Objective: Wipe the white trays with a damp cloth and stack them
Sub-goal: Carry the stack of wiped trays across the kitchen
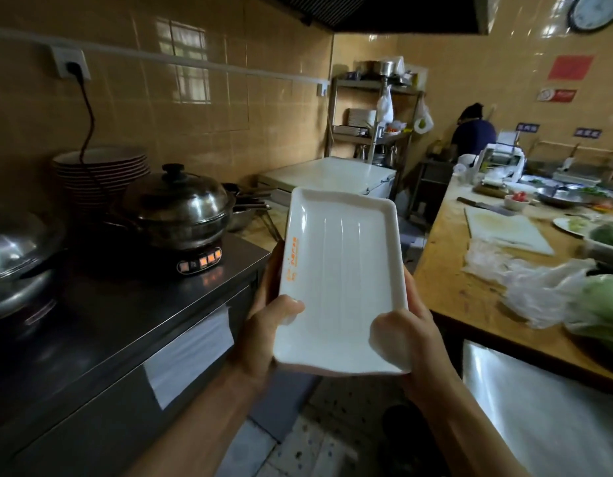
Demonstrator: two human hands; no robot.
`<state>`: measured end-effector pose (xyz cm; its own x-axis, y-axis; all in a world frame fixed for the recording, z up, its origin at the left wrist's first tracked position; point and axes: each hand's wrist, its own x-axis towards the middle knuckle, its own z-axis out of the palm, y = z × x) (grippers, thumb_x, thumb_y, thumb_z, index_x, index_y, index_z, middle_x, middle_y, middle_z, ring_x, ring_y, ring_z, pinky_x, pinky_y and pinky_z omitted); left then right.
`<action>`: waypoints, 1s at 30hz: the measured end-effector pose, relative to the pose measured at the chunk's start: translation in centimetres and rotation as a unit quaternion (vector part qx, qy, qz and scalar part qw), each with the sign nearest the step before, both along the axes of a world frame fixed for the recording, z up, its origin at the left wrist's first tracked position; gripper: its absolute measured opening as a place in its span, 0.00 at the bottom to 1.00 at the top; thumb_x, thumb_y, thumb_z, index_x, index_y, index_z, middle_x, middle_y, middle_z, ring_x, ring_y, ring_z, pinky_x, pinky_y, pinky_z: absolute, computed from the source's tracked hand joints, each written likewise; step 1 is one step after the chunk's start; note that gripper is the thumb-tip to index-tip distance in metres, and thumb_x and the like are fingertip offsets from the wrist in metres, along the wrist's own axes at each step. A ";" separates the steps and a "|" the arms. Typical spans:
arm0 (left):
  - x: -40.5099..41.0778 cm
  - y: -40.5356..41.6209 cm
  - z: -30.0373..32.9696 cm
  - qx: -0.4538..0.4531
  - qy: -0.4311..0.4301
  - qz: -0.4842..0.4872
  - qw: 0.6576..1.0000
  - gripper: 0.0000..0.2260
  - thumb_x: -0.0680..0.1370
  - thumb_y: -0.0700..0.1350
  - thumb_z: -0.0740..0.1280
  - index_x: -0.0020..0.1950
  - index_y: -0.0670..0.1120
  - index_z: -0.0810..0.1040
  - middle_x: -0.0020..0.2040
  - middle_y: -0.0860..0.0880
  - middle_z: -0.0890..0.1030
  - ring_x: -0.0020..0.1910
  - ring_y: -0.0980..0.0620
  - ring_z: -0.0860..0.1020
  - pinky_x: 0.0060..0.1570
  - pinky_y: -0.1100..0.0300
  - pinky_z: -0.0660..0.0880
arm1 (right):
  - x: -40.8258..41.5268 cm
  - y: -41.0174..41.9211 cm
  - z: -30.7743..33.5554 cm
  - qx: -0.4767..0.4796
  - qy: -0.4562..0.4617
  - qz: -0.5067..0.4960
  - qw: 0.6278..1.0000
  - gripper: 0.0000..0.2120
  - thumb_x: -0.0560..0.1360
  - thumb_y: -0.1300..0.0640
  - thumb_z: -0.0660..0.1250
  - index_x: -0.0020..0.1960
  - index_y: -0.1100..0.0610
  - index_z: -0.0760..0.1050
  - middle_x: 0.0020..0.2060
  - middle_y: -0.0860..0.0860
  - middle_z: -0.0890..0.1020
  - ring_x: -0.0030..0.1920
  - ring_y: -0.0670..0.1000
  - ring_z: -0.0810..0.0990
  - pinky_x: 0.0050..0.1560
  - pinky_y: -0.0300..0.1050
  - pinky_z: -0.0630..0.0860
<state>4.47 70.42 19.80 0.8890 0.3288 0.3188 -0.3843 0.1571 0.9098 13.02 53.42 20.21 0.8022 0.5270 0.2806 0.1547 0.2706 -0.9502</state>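
I'm looking down a narrow tiled kitchen aisle, a dark steel counter (133,325) on my left and a wooden worktop (470,287) on my right. Between them, held up in the air over the floor, is one white tray (339,280) with orange print along its left rim. My left hand (263,325) grips its near left edge, thumb curled over the rim and the fingers hidden underneath. My right hand (408,339) grips the near right corner the same way, thumb on top. I see no cloth from here. On the left counter a lidded steel pot (181,208) sits on a lit cooker; the stacked plates (98,170) behind it are dim. A person (472,132) at the far end is too distant to make out.
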 end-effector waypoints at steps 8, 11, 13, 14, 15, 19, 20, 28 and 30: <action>9.4 6.1 -1.2 0.004 -0.001 -0.017 1.000 0.32 0.65 0.41 0.63 0.69 0.58 0.69 0.60 0.48 0.79 0.55 0.47 0.79 0.42 0.61 0.77 | 8.3 5.8 -0.9 -0.011 -0.004 -0.027 1.000 0.38 0.62 0.64 0.59 0.70 0.42 0.65 0.51 0.46 0.81 0.48 0.48 0.82 0.38 0.41 0.78; 14.7 7.9 -1.4 0.004 0.001 -0.020 1.000 0.31 0.66 0.39 0.62 0.68 0.57 0.71 0.57 0.48 0.81 0.51 0.49 0.80 0.41 0.61 0.77 | 13.6 7.5 -1.4 -0.006 -0.003 -0.034 0.999 0.37 0.63 0.63 0.60 0.69 0.41 0.64 0.51 0.45 0.81 0.49 0.49 0.81 0.39 0.41 0.78; 18.7 9.0 -1.2 0.003 0.000 -0.031 1.000 0.30 0.66 0.39 0.62 0.67 0.56 0.71 0.56 0.47 0.81 0.50 0.49 0.81 0.41 0.61 0.77 | 17.6 8.6 -1.5 -0.007 -0.006 -0.035 0.999 0.37 0.63 0.63 0.61 0.69 0.40 0.65 0.50 0.43 0.81 0.49 0.48 0.81 0.39 0.41 0.79; 20.8 9.7 -1.1 0.004 0.000 -0.038 0.999 0.30 0.66 0.39 0.62 0.67 0.56 0.71 0.55 0.47 0.81 0.50 0.49 0.81 0.41 0.61 0.77 | 19.7 9.2 -1.5 -0.007 -0.006 -0.036 0.999 0.37 0.63 0.63 0.61 0.69 0.39 0.65 0.50 0.43 0.81 0.49 0.48 0.81 0.39 0.41 0.79; 22.9 10.2 -0.9 0.004 0.005 -0.046 0.999 0.30 0.67 0.38 0.62 0.67 0.57 0.71 0.55 0.47 0.81 0.50 0.49 0.81 0.41 0.61 0.78 | 21.8 9.6 -1.5 -0.006 -0.006 -0.039 0.999 0.37 0.63 0.63 0.61 0.69 0.39 0.65 0.51 0.43 0.80 0.50 0.48 0.81 0.39 0.41 0.79; 30.6 12.2 0.0 -0.003 0.013 -0.064 0.998 0.30 0.67 0.39 0.64 0.67 0.61 0.70 0.57 0.48 0.81 0.53 0.47 0.81 0.42 0.59 0.78 | 29.4 11.3 -1.0 -0.009 -0.013 -0.056 0.998 0.35 0.63 0.61 0.62 0.68 0.38 0.65 0.51 0.43 0.80 0.50 0.48 0.81 0.40 0.42 0.79; 32.4 12.6 0.2 -0.009 0.016 -0.071 0.997 0.31 0.67 0.40 0.64 0.67 0.62 0.69 0.58 0.48 0.81 0.53 0.47 0.81 0.42 0.58 0.78 | 31.1 11.7 -1.0 -0.013 -0.014 -0.058 0.998 0.36 0.64 0.61 0.62 0.68 0.38 0.65 0.51 0.43 0.80 0.50 0.49 0.81 0.41 0.44 0.80; 46.7 15.9 0.0 -0.027 0.021 -0.102 0.994 0.30 0.66 0.40 0.64 0.64 0.65 0.71 0.56 0.50 0.81 0.52 0.47 0.81 0.42 0.56 0.78 | 43.8 14.7 -1.2 -0.036 -0.020 -0.115 0.993 0.37 0.62 0.60 0.63 0.66 0.33 0.66 0.50 0.41 0.78 0.49 0.50 0.79 0.37 0.41 0.79; 50.7 16.9 -0.3 -0.029 0.016 -0.103 0.994 0.31 0.65 0.39 0.63 0.65 0.63 0.71 0.55 0.49 0.82 0.50 0.48 0.82 0.40 0.57 0.78 | 47.3 15.9 -1.2 -0.035 -0.017 -0.124 0.991 0.36 0.62 0.60 0.63 0.65 0.31 0.66 0.53 0.43 0.77 0.52 0.51 0.79 0.40 0.46 0.81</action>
